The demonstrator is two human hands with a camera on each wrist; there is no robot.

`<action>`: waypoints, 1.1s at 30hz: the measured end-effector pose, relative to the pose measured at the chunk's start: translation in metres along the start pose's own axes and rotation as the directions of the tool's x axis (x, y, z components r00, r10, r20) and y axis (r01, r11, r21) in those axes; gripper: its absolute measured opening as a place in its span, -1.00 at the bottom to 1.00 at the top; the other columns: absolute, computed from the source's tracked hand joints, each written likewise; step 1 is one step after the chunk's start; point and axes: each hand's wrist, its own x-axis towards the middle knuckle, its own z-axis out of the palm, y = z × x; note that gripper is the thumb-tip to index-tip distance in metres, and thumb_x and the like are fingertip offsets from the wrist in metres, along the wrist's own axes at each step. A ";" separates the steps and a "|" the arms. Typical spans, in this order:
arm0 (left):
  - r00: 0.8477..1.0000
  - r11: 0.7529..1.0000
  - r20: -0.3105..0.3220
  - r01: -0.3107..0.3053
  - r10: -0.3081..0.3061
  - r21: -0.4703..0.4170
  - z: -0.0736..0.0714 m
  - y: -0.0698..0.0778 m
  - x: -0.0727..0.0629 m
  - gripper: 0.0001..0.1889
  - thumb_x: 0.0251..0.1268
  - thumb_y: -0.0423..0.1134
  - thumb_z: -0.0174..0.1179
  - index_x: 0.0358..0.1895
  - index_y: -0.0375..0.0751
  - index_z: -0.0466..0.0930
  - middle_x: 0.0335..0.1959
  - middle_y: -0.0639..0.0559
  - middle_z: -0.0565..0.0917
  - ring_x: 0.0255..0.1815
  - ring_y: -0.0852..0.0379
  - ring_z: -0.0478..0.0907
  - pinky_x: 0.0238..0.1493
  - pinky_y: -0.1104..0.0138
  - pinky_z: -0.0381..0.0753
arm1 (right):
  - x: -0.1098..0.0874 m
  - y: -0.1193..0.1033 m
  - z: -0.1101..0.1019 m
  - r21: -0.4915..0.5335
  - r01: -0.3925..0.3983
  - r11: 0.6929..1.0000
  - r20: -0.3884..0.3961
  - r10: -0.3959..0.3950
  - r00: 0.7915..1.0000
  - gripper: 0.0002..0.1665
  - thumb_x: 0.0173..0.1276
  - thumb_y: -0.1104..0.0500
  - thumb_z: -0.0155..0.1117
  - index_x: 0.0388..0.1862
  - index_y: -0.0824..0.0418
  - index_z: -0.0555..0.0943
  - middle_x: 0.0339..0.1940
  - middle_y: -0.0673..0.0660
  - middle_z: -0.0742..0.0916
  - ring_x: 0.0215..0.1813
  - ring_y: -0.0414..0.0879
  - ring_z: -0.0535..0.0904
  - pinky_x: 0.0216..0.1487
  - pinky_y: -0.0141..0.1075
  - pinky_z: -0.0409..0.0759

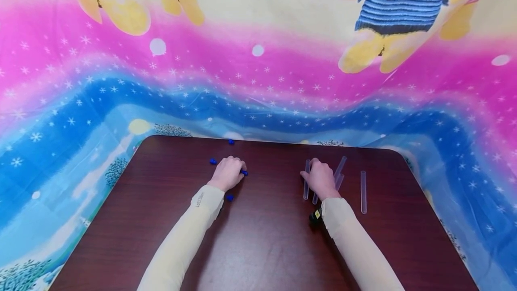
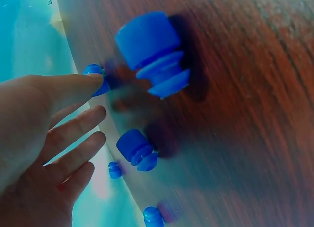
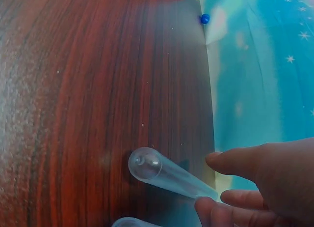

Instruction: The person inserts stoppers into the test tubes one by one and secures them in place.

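My left hand (image 1: pixel 227 173) is low over the table's left half, its thumb tip over a small ribbed blue stopper (image 2: pixel 101 88). The index finger is mostly hidden behind the thumb; the other fingers spread apart. More blue stoppers lie around it, one large in the left wrist view (image 2: pixel 149 40) and another (image 2: pixel 132 144) below that. On the right, my right hand (image 1: pixel 321 178) reaches over clear plastic tubes. Its thumb and fingers stand apart on either side of the far end of one tube (image 3: pixel 171 175). Part of another tube (image 1: pixel 315 199) is covered by the hand.
One clear tube (image 1: pixel 363 192) lies apart to the right. A blue stopper (image 1: pixel 231 142) sits near the far edge of the dark wooden table (image 1: pixel 266 237). Patterned cloth (image 1: pixel 258 98) hangs behind and beside the table.
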 end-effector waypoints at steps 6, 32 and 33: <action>1.000 0.999 0.009 0.022 -0.021 -0.026 0.002 0.000 -0.001 -0.89 0.24 -0.27 0.47 -0.20 -0.13 0.76 -0.23 0.01 0.73 -0.12 -0.05 0.63 0.08 0.09 0.58 | 0.001 0.002 0.004 -0.013 0.001 1.000 0.001 -0.001 1.000 -0.58 0.39 0.08 0.45 -0.08 0.36 0.50 -0.41 0.21 0.66 -0.44 0.04 0.65 -0.29 -0.04 0.70; 0.998 0.986 -0.034 0.039 -0.045 -0.161 -0.006 0.004 0.002 -0.85 0.28 -0.28 0.44 -0.12 -0.14 0.78 -0.16 -0.01 0.76 -0.13 0.00 0.68 0.02 0.14 0.62 | 0.011 0.005 0.007 -0.048 -0.041 0.998 0.057 0.043 0.997 -0.58 0.44 0.10 0.37 -0.12 0.42 0.44 -0.42 0.26 0.62 -0.48 0.05 0.63 -0.40 -0.10 0.70; 0.998 0.987 -0.038 0.035 -0.041 -0.158 -0.006 0.004 0.002 -0.85 0.28 -0.27 0.44 -0.11 -0.14 0.78 -0.16 -0.01 0.76 -0.12 0.01 0.68 0.03 0.14 0.61 | 0.012 0.005 0.007 -0.049 -0.045 0.998 0.061 0.048 0.997 -0.58 0.44 0.09 0.36 -0.12 0.42 0.43 -0.42 0.26 0.62 -0.48 0.06 0.63 -0.41 -0.10 0.70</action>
